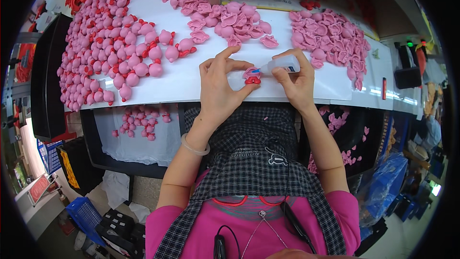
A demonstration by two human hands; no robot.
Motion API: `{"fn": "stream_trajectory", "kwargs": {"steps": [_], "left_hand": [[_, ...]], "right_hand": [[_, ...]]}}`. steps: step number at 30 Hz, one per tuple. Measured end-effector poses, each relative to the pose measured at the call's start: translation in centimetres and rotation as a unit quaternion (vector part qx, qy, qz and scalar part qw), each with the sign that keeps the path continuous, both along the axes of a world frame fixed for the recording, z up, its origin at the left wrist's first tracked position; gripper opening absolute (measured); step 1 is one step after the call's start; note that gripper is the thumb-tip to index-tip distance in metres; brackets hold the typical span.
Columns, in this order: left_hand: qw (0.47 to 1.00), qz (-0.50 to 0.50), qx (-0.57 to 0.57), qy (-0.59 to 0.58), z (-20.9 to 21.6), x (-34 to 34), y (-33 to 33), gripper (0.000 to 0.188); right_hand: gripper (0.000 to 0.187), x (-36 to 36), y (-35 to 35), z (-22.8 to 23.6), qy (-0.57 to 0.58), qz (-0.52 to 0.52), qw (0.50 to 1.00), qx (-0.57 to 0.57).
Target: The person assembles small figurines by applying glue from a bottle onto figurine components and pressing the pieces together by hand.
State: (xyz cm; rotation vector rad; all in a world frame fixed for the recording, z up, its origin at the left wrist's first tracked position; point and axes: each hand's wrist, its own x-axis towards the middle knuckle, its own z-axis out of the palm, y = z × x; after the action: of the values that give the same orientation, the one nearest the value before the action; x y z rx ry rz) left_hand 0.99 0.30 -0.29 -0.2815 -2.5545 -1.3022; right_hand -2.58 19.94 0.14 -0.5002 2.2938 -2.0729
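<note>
Over the white table's front edge, my left hand pinches a small pink-and-red plastic part between thumb and fingers. Its pink upper piece looks hollow, and a red piece sits at its lower side. My right hand grips a translucent squeeze bottle, tilted on its side. The bottle's thin blue nozzle points left and meets the pink piece; whether any liquid comes out is too small to tell. A single pink shell lies just beyond my hands.
A large spread of round pink parts with red bits covers the table's left. Piles of pink shells lie at the back middle and right. Below the edge, an open drawer on the left and a dark tray on the right hold more parts.
</note>
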Motion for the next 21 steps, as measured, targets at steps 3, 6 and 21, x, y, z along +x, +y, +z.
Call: {"fn": "stream_trajectory", "kwargs": {"steps": [3, 6, 21], "left_hand": [[1.0, -0.001, 0.0, 0.0, 0.0, 0.0, 0.0, 0.082], [1.0, 0.003, -0.002, 0.007, 0.0, 0.0, 0.1, 0.082], [1.0, 0.017, -0.013, 0.005, 0.1, 0.1, 0.4, 0.081]], "right_hand": [[0.023, 0.0, -0.1, 0.0, 0.011, 0.002, 1.0, 0.004], [0.022, 0.0, -0.2, 0.0, 0.025, 0.006, 1.0, 0.003], [0.026, 1.1, 1.7, -0.3, 0.022, -0.097, 0.995, -0.007]]}}
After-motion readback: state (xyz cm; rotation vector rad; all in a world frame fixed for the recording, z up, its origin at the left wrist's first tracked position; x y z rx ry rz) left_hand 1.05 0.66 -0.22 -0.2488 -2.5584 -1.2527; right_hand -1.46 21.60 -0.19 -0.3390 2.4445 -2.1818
